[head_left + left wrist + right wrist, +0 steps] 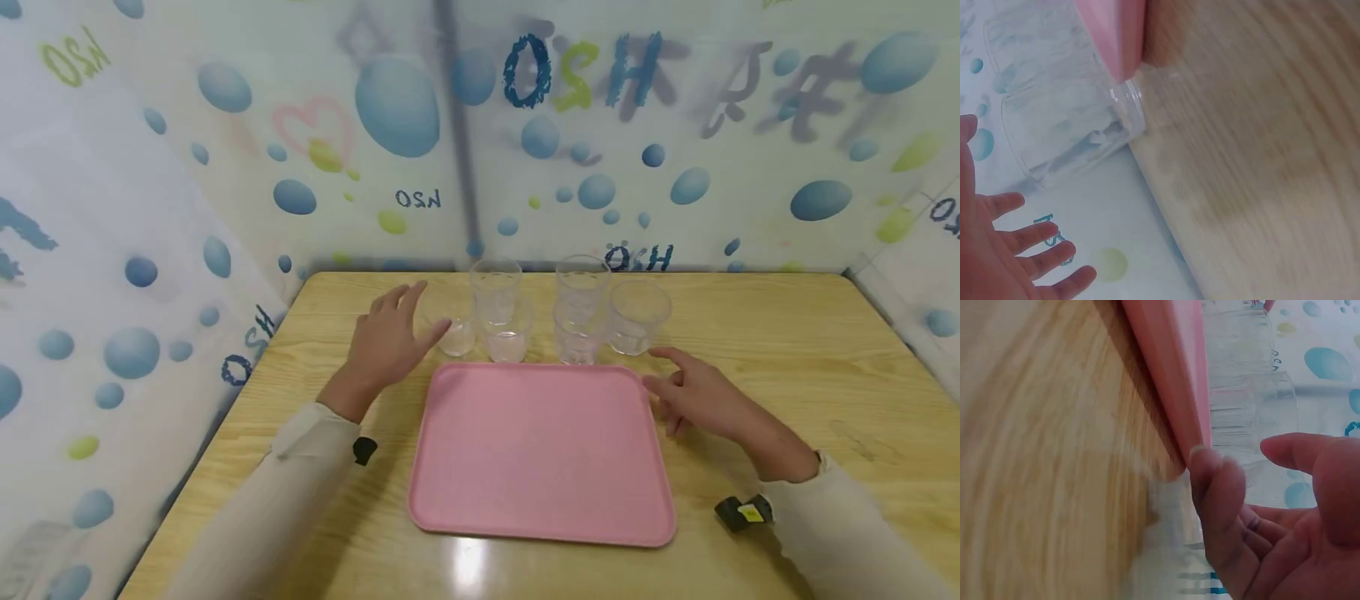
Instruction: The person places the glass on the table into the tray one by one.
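Your left hand (390, 337)'s spread wide by the clear cups (507, 333) mid-frame; your right hand (697, 396), thumb and finger apart, is right around the pink tray (540, 454)'s upper-right corner, lower center.

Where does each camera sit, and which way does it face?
Head: worn on the head, facing forward and down at pink tray, clear cups and table; left hand, right hand and sleeves show.
Left wrist: worn there, facing cups and a tray edge; left hand shows.
Right wrist: worn there, facing the tray's edge and cups; right hand shows.
Both wrist views share tray, cups and table.
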A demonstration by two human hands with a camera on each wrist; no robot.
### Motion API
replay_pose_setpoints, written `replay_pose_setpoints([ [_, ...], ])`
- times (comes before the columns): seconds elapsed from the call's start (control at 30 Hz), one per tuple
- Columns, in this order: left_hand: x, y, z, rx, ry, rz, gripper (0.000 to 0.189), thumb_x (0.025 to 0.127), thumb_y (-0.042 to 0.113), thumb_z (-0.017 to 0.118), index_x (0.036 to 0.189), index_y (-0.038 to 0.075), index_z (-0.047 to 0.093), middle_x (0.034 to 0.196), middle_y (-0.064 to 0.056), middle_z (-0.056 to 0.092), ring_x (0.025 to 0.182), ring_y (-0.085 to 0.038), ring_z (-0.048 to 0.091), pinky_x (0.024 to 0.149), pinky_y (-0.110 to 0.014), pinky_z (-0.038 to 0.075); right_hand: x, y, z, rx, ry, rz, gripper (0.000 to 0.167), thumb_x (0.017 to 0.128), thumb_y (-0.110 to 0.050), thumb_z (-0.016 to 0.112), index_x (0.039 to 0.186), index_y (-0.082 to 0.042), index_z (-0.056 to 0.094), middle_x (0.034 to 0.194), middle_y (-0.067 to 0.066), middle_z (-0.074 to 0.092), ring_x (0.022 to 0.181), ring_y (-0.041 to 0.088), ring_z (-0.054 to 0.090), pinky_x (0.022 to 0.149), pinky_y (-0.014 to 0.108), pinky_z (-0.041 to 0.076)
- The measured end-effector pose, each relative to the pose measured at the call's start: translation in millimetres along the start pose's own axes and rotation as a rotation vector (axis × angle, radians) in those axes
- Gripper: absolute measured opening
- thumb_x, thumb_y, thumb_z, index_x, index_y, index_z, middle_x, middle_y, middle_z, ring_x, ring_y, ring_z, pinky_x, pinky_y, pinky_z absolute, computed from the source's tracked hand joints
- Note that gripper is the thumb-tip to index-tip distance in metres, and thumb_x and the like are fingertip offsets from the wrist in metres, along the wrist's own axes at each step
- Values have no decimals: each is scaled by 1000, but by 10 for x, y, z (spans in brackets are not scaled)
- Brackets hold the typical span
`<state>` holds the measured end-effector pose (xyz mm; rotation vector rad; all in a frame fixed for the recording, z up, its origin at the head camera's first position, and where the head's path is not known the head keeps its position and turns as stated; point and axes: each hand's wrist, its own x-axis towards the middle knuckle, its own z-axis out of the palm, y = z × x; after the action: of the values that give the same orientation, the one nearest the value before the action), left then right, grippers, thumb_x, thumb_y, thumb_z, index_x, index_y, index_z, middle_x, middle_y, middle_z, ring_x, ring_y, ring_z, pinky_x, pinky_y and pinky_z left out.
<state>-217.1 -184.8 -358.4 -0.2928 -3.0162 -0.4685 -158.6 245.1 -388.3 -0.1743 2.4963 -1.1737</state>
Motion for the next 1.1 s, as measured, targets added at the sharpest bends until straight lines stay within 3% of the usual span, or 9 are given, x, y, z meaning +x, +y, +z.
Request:
replay_pose_setpoints([
  [0.13, 94, 94, 29, -33, -11, 38, 87, 93, 76, 38, 159, 22, 23, 159, -16, 32, 143, -43, 34, 108, -66, 33, 73, 69, 33, 112, -72, 10, 74, 102, -33, 58, 157, -4, 18, 74, 11, 62, 55, 25, 65, 54, 40, 57],
  [0.33, 184, 159, 36, -91, -74, 69, 89, 94, 71, 45, 160, 17, 19, 158, -22, 31, 137, -44, 44, 109, -60, 38, 118, 143, 51, 155, -137, -3, 69, 100, -24, 62, 155, -3, 25, 72, 11, 62, 52, 24, 65, 53, 39, 57],
  [0.73, 325, 143, 56, -96, -198, 25, 96, 89, 71, 54, 161, 19, 17, 155, -23, 33, 124, -42, 55, 105, -58, 43, 236, 318, 21, 261, -211, -88, 64, 98, -16, 64, 152, -4, 33, 75, 14, 59, 50, 19, 64, 50, 43, 57],
  [1.1, 341, 181, 71, -126, -207, -30, 94, 89, 65, 59, 160, 19, 18, 152, -24, 36, 117, -38, 61, 98, -56, 48, 255, 340, 49, 250, -190, -84, 62, 97, -16, 65, 151, -4, 36, 72, 12, 59, 49, 20, 64, 49, 42, 56],
])
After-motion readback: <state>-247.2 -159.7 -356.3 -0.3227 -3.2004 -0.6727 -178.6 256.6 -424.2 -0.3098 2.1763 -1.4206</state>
